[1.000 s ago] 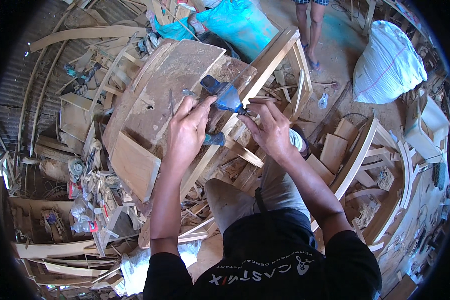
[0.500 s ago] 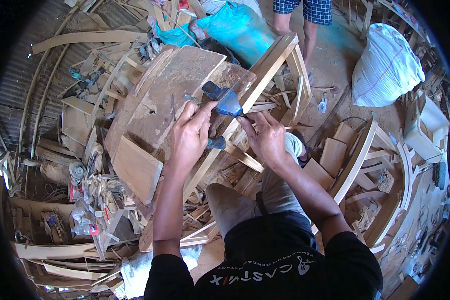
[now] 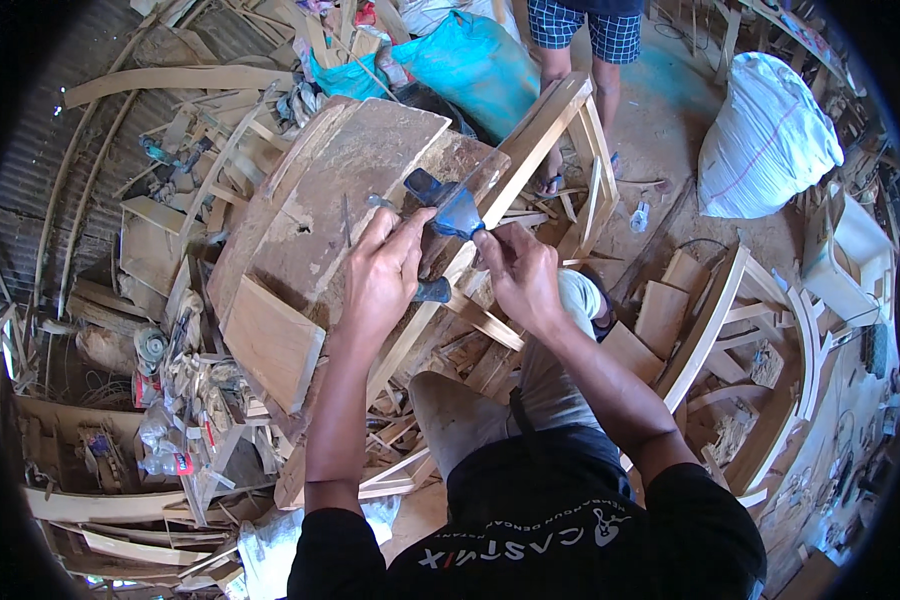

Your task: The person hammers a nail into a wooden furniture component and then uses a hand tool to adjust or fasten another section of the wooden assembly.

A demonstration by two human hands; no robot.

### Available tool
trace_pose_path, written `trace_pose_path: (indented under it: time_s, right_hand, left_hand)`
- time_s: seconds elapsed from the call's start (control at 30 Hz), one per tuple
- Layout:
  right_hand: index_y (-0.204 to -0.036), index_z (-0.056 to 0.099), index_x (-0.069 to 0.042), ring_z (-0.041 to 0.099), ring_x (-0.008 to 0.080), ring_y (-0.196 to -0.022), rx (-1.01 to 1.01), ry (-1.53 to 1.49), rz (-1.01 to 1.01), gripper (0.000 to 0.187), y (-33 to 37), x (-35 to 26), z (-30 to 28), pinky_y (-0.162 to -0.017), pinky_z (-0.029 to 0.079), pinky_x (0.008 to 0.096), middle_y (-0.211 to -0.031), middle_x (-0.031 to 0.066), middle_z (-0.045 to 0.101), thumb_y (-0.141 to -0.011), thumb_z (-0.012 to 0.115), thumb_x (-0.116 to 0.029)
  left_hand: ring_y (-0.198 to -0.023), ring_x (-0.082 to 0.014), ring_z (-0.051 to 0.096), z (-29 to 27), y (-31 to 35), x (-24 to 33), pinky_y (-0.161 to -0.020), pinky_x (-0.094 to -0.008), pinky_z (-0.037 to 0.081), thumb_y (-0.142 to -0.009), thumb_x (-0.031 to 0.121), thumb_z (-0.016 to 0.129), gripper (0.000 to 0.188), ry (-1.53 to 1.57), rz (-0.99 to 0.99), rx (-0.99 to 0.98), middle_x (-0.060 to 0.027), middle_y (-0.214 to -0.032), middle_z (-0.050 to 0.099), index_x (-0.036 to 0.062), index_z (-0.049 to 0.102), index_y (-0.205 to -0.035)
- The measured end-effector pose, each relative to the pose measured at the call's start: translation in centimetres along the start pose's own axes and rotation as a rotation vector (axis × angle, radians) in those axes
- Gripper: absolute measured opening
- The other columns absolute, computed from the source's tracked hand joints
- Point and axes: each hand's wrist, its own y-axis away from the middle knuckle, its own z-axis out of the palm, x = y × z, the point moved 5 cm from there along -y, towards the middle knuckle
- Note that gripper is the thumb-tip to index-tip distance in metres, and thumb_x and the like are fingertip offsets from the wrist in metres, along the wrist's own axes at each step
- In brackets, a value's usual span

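Note:
A blue tool [image 3: 459, 214] with a flared body and a darker blue end is held in front of me, above the edge of a worn workbench [image 3: 345, 150]. I cannot make out its exact kind. My left hand [image 3: 378, 272] is closed around its left side, index finger along the blue body. A dark teal rounded end [image 3: 433, 290] sticks out below that hand. My right hand [image 3: 522, 275] pinches at the tool's near right corner; the fingers hide what lies in the pinch. A pale wooden frame [image 3: 520, 170] leans under the tool, against the bench.
A second curved wooden frame [image 3: 705, 340] stands at my right. A flat board [image 3: 270, 342] lies on the bench. Another person's legs [image 3: 610, 95] are beyond the frame, near a white sack [image 3: 768, 140] and a turquoise sack [image 3: 470, 65]. Wood offcuts lie all around.
My right hand has turned slightly, its fingers bunching closer at the tool's corner. The other person's legs have shifted left, and a foot now shows behind the frame. My left hand keeps its hold.

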Motion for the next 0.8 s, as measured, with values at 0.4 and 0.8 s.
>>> trace_pose_path:
  time_s: [0.4, 0.8]
  right_hand:
    - [-0.094, 0.072, 0.008, 0.064, 0.0156, -0.071, 0.004, 0.021, 0.107, 0.036, 0.2, -0.2, 0.0, -0.068, 0.052, 0.0371, -0.078, 0.0159, 0.073, -0.103, 0.071, -0.028]
    - [-0.095, 0.064, 0.003, 0.065, 0.0488, -0.076, -0.011, 0.354, -0.163, 0.029, -0.8, -0.4, -0.3, -0.071, 0.049, 0.0586, -0.078, 0.0259, 0.066, -0.104, 0.065, -0.024]
  left_hand:
    - [-0.103, -0.0497, 0.071, 5.4, 2.3, 3.1, -0.094, -0.0539, 0.056, -0.096, 0.016, 0.065, 0.035, -0.149, -0.098, -0.429, -0.0338, -0.105, 0.071, -0.0116, 0.063, -0.117]
    - [-0.093, -0.0464, 0.072, 8.2, 0.9, -1.0, -0.083, -0.056, 0.055, -0.097, 0.01, 0.058, 0.015, 0.081, -0.206, -0.524, -0.0272, -0.09, 0.071, -0.0004, 0.068, -0.099]
